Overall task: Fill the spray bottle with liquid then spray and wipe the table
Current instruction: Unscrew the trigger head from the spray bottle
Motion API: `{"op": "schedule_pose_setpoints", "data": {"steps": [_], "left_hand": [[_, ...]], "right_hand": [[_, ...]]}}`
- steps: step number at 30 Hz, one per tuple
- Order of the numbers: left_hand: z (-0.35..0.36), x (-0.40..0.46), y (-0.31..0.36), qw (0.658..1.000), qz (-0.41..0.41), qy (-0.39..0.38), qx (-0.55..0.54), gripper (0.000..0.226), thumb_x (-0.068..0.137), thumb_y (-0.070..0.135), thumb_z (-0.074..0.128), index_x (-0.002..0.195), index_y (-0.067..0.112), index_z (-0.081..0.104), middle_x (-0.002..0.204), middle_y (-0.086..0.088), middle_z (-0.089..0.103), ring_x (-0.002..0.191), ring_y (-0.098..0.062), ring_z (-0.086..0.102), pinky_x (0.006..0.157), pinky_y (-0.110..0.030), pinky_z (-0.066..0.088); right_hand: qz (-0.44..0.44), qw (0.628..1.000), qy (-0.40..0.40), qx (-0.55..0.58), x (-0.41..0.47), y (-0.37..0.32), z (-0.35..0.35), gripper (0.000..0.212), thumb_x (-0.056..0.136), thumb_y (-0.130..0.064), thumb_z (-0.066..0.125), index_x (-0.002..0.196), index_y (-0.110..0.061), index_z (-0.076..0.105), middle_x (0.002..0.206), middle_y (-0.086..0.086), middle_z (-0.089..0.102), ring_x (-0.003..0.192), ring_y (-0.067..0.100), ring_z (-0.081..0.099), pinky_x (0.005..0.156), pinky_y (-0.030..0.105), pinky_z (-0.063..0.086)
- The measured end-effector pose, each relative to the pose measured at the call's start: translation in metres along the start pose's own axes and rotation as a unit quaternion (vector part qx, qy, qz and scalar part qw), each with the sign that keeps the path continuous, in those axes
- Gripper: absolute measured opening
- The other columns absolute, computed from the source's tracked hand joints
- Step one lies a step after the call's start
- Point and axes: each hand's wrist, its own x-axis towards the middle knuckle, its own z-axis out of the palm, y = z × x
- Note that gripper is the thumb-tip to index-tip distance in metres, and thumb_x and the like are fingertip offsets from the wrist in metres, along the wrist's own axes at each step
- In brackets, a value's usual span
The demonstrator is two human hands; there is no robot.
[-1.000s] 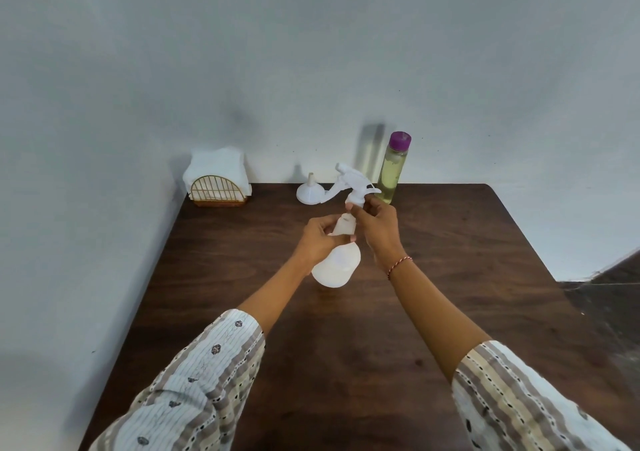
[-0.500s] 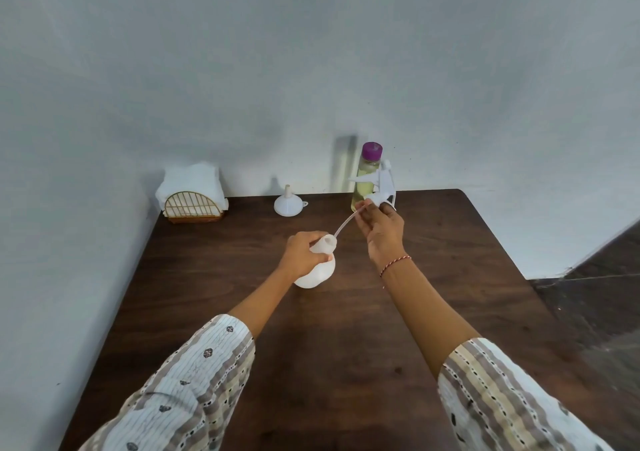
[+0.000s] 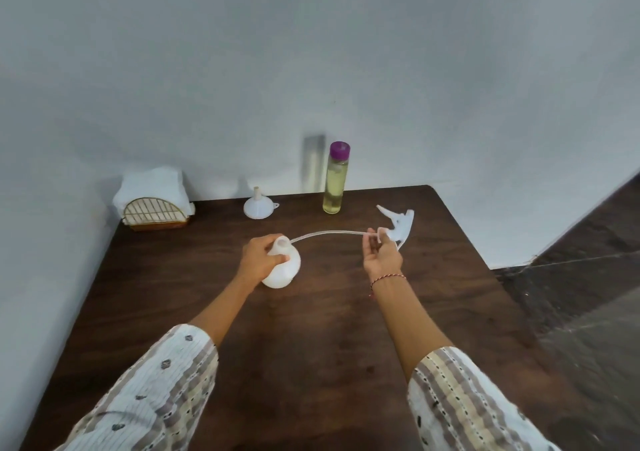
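Observation:
A round white spray bottle (image 3: 284,267) stands on the dark wooden table (image 3: 311,339), and its neck is uncapped. My left hand (image 3: 260,260) grips the bottle at the neck. My right hand (image 3: 381,256) holds the white trigger spray head (image 3: 398,223) out to the right, above the table. The head's clear dip tube (image 3: 329,233) arcs back toward the bottle's mouth. A tall clear bottle of yellowish liquid (image 3: 335,182) with a purple cap stands at the back by the wall.
A white funnel (image 3: 258,204) sits upside down at the back, left of the liquid bottle. A wire holder with white napkins (image 3: 154,198) fills the back left corner. Walls bound the table's back and left; the floor (image 3: 588,277) drops off at the right.
The spray head came off the bottle. My right hand has drawn it up and out to the right, pulling the dip tube out of the neck. My left hand stays on the bottle.

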Motion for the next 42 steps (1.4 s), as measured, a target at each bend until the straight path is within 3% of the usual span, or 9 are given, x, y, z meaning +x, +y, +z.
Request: {"op": "schedule_pose_setpoints", "data": {"steps": [4,9,12,14,17,21,27,35,42], "left_hand": [[0.0,0.001,0.006,1.0,-0.013,-0.007,-0.012,0.046,0.074,0.002,0.073,0.118,0.012,0.063,0.122,-0.007,0.062,0.111,-0.025,0.056,0.096,-0.038,0.047],[-0.003,0.005,0.006,0.999,-0.026,-0.019,-0.008,0.047,0.075,0.004,0.073,0.119,0.012,0.062,0.124,-0.007,0.062,0.113,-0.026,0.056,0.098,-0.043,0.047],[0.001,0.009,0.01,0.999,-0.031,-0.014,-0.025,0.047,0.075,0.003,0.072,0.12,0.012,0.062,0.121,-0.008,0.063,0.11,-0.025,0.058,0.096,-0.039,0.047],[0.004,0.011,0.011,0.999,-0.037,-0.005,-0.034,0.046,0.075,0.003,0.072,0.12,0.012,0.062,0.12,-0.009,0.064,0.11,-0.026,0.059,0.096,-0.039,0.047],[0.007,0.013,0.013,0.998,-0.045,0.006,-0.039,0.046,0.076,0.004,0.072,0.12,0.012,0.061,0.121,-0.009,0.063,0.111,-0.028,0.058,0.098,-0.045,0.047],[0.022,0.016,0.021,0.998,-0.037,-0.002,-0.043,0.047,0.075,0.006,0.073,0.12,0.014,0.061,0.123,-0.008,0.063,0.111,-0.027,0.059,0.098,-0.047,0.046],[0.054,0.016,0.035,0.999,-0.034,-0.022,-0.027,0.045,0.076,0.013,0.074,0.119,0.016,0.06,0.123,-0.007,0.062,0.112,-0.026,0.057,0.097,-0.047,0.048],[0.086,0.02,0.038,0.998,-0.042,-0.013,-0.034,0.043,0.075,0.015,0.075,0.115,0.017,0.06,0.12,-0.007,0.063,0.109,-0.026,0.058,0.094,-0.048,0.049],[0.094,0.015,0.026,0.998,-0.05,-0.012,-0.021,0.048,0.072,0.022,0.077,0.117,0.019,0.062,0.12,-0.004,0.063,0.112,-0.026,0.056,0.094,-0.051,0.049]], "right_hand": [[0.008,0.998,0.015,0.056,0.01,-0.008,-0.016,0.018,0.095,-0.002,0.048,0.077,-0.003,0.051,0.079,0.008,0.054,0.097,0.02,0.057,0.056,0.023,0.057],[0.033,0.996,0.01,0.086,0.015,-0.029,-0.015,0.008,0.094,-0.004,0.051,0.096,0.001,0.055,0.083,0.009,0.056,0.114,0.022,0.059,0.102,0.029,0.045],[0.029,0.997,-0.005,0.066,0.017,-0.035,-0.011,0.019,0.095,-0.005,0.05,0.112,0.002,0.053,0.084,0.011,0.056,0.092,0.022,0.063,0.104,0.03,0.044],[0.023,0.998,-0.006,0.052,0.019,-0.041,-0.012,0.024,0.095,-0.005,0.049,0.118,0.004,0.052,0.088,0.011,0.057,0.079,0.02,0.06,0.101,0.032,0.046],[0.036,0.998,-0.001,-0.046,0.026,-0.052,-0.018,0.009,0.095,-0.003,0.047,0.089,0.0,0.053,0.105,0.012,0.055,0.102,0.024,0.061,0.092,0.03,0.05],[0.068,0.961,0.005,-0.269,0.04,-0.049,-0.031,0.008,0.095,-0.001,0.047,0.088,-0.004,0.051,0.083,0.01,0.054,0.073,0.019,0.057,0.048,0.024,0.054],[0.042,0.879,-0.027,-0.473,0.073,-0.046,-0.054,0.02,0.091,0.001,0.054,0.11,-0.003,0.053,0.077,0.009,0.057,0.064,0.018,0.055,0.052,0.026,0.052],[-0.044,0.752,0.004,-0.657,0.12,-0.045,-0.078,0.01,0.078,-0.008,0.067,0.081,0.001,0.07,0.068,0.01,0.06,0.072,0.026,0.058,0.09,0.045,0.052],[-0.101,0.692,-0.01,-0.715,0.107,-0.043,-0.071,0.039,0.083,-0.011,0.062,0.048,-0.012,0.046,0.053,0.003,0.04,0.072,0.022,0.042,0.055,0.029,0.03]]}}
